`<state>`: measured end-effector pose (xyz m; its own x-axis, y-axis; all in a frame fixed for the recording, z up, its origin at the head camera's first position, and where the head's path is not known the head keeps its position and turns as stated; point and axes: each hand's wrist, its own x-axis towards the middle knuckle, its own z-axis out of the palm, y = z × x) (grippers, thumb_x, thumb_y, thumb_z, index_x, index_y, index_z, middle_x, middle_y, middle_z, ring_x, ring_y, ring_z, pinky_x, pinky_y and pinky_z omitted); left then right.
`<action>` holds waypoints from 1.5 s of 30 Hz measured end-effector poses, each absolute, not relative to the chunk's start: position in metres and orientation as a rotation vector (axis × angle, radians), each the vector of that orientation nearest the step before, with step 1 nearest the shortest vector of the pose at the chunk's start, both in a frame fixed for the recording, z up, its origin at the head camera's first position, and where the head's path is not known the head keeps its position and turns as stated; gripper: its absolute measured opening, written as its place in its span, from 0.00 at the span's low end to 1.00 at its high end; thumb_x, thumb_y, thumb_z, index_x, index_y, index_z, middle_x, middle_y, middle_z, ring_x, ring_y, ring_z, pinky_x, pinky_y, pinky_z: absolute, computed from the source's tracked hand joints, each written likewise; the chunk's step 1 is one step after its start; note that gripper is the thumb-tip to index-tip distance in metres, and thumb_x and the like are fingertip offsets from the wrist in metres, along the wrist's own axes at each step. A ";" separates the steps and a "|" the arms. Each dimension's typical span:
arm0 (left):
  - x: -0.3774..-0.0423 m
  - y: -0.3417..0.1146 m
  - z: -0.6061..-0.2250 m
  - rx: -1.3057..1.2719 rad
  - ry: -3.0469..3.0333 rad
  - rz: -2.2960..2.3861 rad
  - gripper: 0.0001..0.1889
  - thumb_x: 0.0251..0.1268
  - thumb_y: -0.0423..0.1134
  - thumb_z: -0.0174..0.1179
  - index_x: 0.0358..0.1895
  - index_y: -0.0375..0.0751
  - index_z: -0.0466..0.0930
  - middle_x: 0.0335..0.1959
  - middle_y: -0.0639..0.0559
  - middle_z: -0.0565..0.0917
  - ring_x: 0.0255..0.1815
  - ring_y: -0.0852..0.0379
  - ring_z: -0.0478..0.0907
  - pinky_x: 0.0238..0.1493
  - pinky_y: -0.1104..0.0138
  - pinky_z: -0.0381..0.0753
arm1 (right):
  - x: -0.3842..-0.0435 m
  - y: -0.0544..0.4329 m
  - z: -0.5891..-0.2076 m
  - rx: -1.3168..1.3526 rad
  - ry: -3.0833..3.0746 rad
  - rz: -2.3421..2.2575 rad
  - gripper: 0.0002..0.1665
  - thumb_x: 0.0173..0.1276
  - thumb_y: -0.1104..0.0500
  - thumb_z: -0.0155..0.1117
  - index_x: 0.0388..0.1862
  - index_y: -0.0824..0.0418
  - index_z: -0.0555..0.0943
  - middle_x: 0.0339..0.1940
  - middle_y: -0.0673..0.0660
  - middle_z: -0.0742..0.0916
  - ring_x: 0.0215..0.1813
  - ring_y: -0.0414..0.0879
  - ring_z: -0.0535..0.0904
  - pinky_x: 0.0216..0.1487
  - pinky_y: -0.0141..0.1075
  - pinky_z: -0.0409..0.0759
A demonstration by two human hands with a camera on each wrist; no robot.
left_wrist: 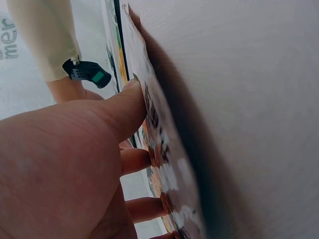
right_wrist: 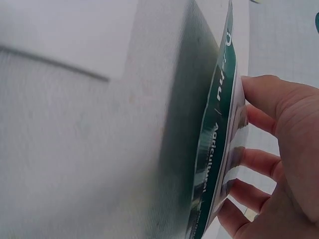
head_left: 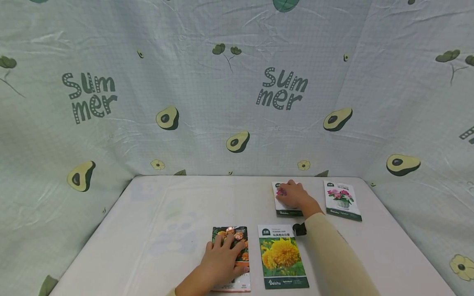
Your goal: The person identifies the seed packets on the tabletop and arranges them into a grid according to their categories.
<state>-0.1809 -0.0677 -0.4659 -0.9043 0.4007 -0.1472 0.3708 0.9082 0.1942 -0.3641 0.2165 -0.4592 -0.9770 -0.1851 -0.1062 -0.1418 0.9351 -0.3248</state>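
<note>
My left hand (head_left: 221,261) rests with spread fingers on a seed packet (head_left: 241,283) printed with orange flowers, at the front middle of the table. In the left wrist view, the thumb and fingertips touch the face of this packet. Farther back and to the right, my right hand (head_left: 296,196) lies over a white seed packet (head_left: 289,209) with a pink flower and a green bottom band. The right wrist view has its thumb and fingertips set against the packet's front (right_wrist: 227,144). My hand covers much of that picture.
Between the two hands, nearer the front, lies a seed packet with a yellow sunflower (head_left: 283,257). A packet with pink flowers in a pot (head_left: 342,200) lies at the back right. A patterned curtain (head_left: 200,90) stands behind the white table (head_left: 166,230).
</note>
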 end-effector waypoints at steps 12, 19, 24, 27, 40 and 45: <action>-0.180 -0.068 -0.467 0.588 2.894 0.225 0.36 0.60 0.71 0.63 0.70 0.64 0.73 0.68 0.46 0.72 0.64 0.39 0.66 0.52 0.43 0.70 | -0.365 0.202 -0.461 -0.266 2.957 -0.492 0.28 0.76 0.46 0.61 0.71 0.54 0.77 0.71 0.64 0.74 0.65 0.62 0.68 0.69 0.62 0.69; -0.179 -0.068 -0.468 0.587 2.901 0.227 0.36 0.59 0.71 0.63 0.70 0.64 0.73 0.67 0.46 0.73 0.63 0.40 0.67 0.51 0.44 0.70 | -0.363 0.193 -0.459 -0.259 2.957 -0.494 0.28 0.76 0.46 0.61 0.71 0.53 0.77 0.71 0.64 0.74 0.66 0.62 0.68 0.70 0.61 0.70; -0.179 -0.067 -0.468 0.589 2.897 0.222 0.36 0.59 0.70 0.63 0.70 0.64 0.73 0.68 0.46 0.72 0.63 0.40 0.67 0.52 0.43 0.70 | -0.362 0.187 -0.458 -0.266 2.959 -0.486 0.29 0.76 0.46 0.61 0.71 0.54 0.78 0.71 0.64 0.74 0.65 0.61 0.69 0.69 0.60 0.70; -0.180 -0.067 -0.467 0.590 2.895 0.215 0.36 0.59 0.70 0.63 0.70 0.63 0.73 0.69 0.46 0.72 0.63 0.39 0.67 0.53 0.42 0.71 | -0.362 0.185 -0.458 -0.272 2.964 -0.478 0.28 0.76 0.46 0.62 0.71 0.54 0.78 0.71 0.64 0.74 0.65 0.61 0.69 0.70 0.60 0.71; -0.179 -0.069 -0.469 0.623 2.893 0.219 0.35 0.61 0.70 0.62 0.70 0.64 0.72 0.70 0.45 0.72 0.64 0.38 0.68 0.52 0.41 0.71 | -0.364 0.174 -0.458 -0.319 2.964 -0.467 0.27 0.75 0.46 0.63 0.69 0.53 0.79 0.70 0.63 0.76 0.64 0.61 0.70 0.70 0.59 0.72; -0.179 -0.069 -0.467 0.633 2.897 0.245 0.35 0.62 0.70 0.62 0.70 0.64 0.73 0.69 0.45 0.72 0.65 0.38 0.67 0.52 0.42 0.71 | -0.364 0.168 -0.460 -0.346 2.970 -0.484 0.23 0.75 0.47 0.64 0.64 0.54 0.80 0.67 0.62 0.77 0.63 0.61 0.71 0.68 0.58 0.73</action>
